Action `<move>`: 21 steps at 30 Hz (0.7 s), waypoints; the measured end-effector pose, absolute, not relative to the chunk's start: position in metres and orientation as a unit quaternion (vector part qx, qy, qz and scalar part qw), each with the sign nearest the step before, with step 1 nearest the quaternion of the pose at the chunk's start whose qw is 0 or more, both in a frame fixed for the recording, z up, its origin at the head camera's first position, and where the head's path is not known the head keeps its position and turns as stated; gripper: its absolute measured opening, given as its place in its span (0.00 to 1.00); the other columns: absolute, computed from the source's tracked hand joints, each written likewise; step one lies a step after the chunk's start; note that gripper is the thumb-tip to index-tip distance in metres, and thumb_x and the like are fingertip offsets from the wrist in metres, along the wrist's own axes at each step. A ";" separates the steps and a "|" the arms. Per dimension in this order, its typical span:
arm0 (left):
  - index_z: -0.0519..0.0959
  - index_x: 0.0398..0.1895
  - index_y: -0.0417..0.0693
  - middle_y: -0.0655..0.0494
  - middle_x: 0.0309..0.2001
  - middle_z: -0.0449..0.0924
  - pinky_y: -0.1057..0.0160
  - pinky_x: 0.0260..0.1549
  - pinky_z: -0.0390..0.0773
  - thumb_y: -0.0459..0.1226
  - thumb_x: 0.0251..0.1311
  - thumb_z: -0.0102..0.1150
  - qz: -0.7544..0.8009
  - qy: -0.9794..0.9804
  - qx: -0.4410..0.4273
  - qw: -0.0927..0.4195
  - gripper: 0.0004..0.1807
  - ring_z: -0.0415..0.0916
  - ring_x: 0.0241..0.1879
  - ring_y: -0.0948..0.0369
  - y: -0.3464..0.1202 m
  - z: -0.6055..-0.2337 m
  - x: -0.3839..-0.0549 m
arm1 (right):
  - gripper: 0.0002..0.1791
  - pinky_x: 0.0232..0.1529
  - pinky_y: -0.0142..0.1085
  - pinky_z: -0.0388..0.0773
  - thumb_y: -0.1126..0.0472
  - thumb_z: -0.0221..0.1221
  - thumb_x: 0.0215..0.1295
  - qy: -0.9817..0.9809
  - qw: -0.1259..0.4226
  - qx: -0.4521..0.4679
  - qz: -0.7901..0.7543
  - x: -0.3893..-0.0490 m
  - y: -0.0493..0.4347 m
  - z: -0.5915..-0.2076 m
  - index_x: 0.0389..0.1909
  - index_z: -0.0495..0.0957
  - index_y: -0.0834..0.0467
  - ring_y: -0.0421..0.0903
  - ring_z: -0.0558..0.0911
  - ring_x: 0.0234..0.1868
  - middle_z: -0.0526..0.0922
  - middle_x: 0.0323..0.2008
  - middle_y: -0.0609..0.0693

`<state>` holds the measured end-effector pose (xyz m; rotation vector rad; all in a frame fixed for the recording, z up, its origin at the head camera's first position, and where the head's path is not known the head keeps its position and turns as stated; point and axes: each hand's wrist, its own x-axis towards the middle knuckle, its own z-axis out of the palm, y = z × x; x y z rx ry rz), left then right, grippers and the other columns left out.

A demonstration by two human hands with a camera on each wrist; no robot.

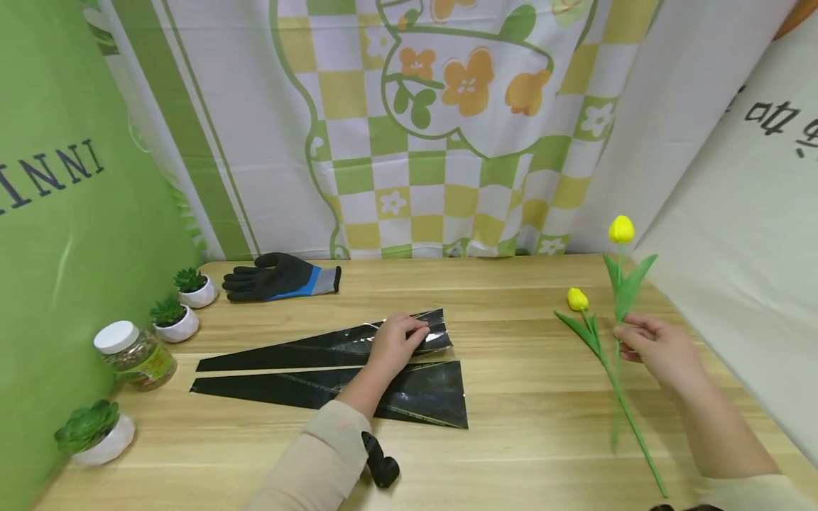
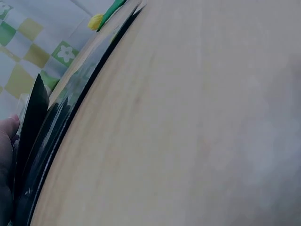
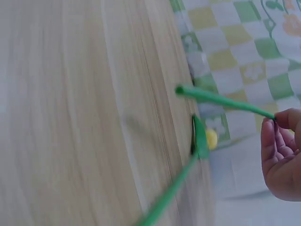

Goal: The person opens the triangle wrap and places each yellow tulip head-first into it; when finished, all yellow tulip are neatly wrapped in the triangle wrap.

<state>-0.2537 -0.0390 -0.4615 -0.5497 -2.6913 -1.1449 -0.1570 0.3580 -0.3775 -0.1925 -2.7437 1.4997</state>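
Two tapered black flower sleeves with shiny clear fronts lie side by side on the table, wide ends to the right. My left hand (image 1: pixel 397 344) pinches the farther flower sleeve (image 1: pixel 300 351) near its wide end, where the mouth stands slightly apart in the left wrist view. The nearer sleeve (image 1: pixel 428 394) lies under my left forearm. At the right, my right hand (image 1: pixel 661 351) pinches the green stem of a yellow artificial tulip (image 1: pixel 621 231), held upright below its leaves. A second yellow tulip (image 1: pixel 577 299) lies on the table beside it, stem toward me.
A black and blue work glove (image 1: pixel 275 278) lies at the back left. Small potted succulents (image 1: pixel 192 284) and a white-lidded jar (image 1: pixel 137 355) stand along the left edge. A patterned curtain (image 1: pixel 441 177) hangs behind the wooden table (image 1: pixel 511 440).
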 end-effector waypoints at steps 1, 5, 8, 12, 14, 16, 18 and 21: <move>0.87 0.45 0.49 0.53 0.45 0.85 0.51 0.56 0.78 0.43 0.66 0.60 -0.392 -0.897 -0.184 0.090 0.12 0.80 0.52 0.52 -0.039 -0.462 -0.253 | 0.37 0.37 0.26 0.83 0.53 0.52 0.74 -0.867 0.011 -0.061 0.495 -0.160 0.352 -0.378 0.68 0.55 0.78 0.29 0.81 0.33 0.77 0.31 0.21; 0.87 0.44 0.49 0.53 0.44 0.86 0.51 0.53 0.79 0.43 0.65 0.61 -0.400 -0.892 -0.186 0.101 0.11 0.80 0.49 0.52 -0.039 -0.463 -0.251 | 0.35 0.36 0.24 0.83 0.57 0.55 0.72 -0.836 0.024 -0.064 0.545 -0.168 0.327 -0.379 0.68 0.55 0.77 0.29 0.80 0.31 0.80 0.29 0.24; 0.87 0.44 0.49 0.52 0.45 0.86 0.52 0.53 0.79 0.42 0.65 0.61 -0.397 -0.894 -0.185 0.095 0.11 0.80 0.49 0.52 -0.039 -0.463 -0.251 | 0.34 0.36 0.23 0.82 0.58 0.56 0.71 -0.815 0.025 -0.064 0.575 -0.174 0.310 -0.380 0.67 0.56 0.75 0.29 0.79 0.31 0.81 0.29 0.27; 0.87 0.45 0.50 0.52 0.47 0.86 0.51 0.57 0.78 0.43 0.66 0.60 -0.381 -0.901 -0.188 0.087 0.12 0.80 0.54 0.52 -0.038 -0.462 -0.252 | 0.33 0.38 0.23 0.82 0.58 0.57 0.71 -0.786 0.024 -0.066 0.614 -0.183 0.288 -0.382 0.67 0.57 0.73 0.30 0.80 0.32 0.82 0.30 0.29; 0.87 0.46 0.49 0.52 0.48 0.85 0.51 0.60 0.76 0.43 0.66 0.59 -0.377 -0.903 -0.190 0.083 0.12 0.78 0.57 0.51 -0.038 -0.461 -0.252 | 0.33 0.38 0.23 0.82 0.58 0.57 0.71 -0.772 0.026 -0.071 0.631 -0.189 0.277 -0.384 0.68 0.56 0.72 0.29 0.80 0.32 0.82 0.30 0.29; 0.87 0.46 0.49 0.51 0.49 0.85 0.50 0.61 0.75 0.42 0.66 0.59 -0.376 -0.903 -0.192 0.084 0.12 0.78 0.58 0.50 -0.038 -0.461 -0.252 | 0.34 0.38 0.22 0.82 0.59 0.57 0.71 -0.756 0.033 -0.084 0.648 -0.194 0.267 -0.386 0.68 0.55 0.72 0.29 0.81 0.31 0.82 0.30 0.30; 0.87 0.46 0.48 0.51 0.48 0.85 0.50 0.60 0.75 0.42 0.66 0.60 -0.377 -0.902 -0.192 0.087 0.12 0.78 0.56 0.50 -0.038 -0.462 -0.251 | 0.32 0.37 0.22 0.82 0.59 0.57 0.71 -0.741 0.040 -0.102 0.662 -0.199 0.259 -0.388 0.67 0.56 0.70 0.29 0.81 0.31 0.81 0.31 0.31; 0.87 0.46 0.49 0.52 0.47 0.86 0.51 0.59 0.77 0.42 0.66 0.60 -0.378 -0.901 -0.193 0.095 0.12 0.80 0.53 0.52 -0.038 -0.464 -0.251 | 0.22 0.36 0.22 0.82 0.60 0.56 0.71 -0.710 0.056 -0.136 0.688 -0.205 0.249 -0.393 0.61 0.61 0.61 0.30 0.81 0.30 0.81 0.30 0.33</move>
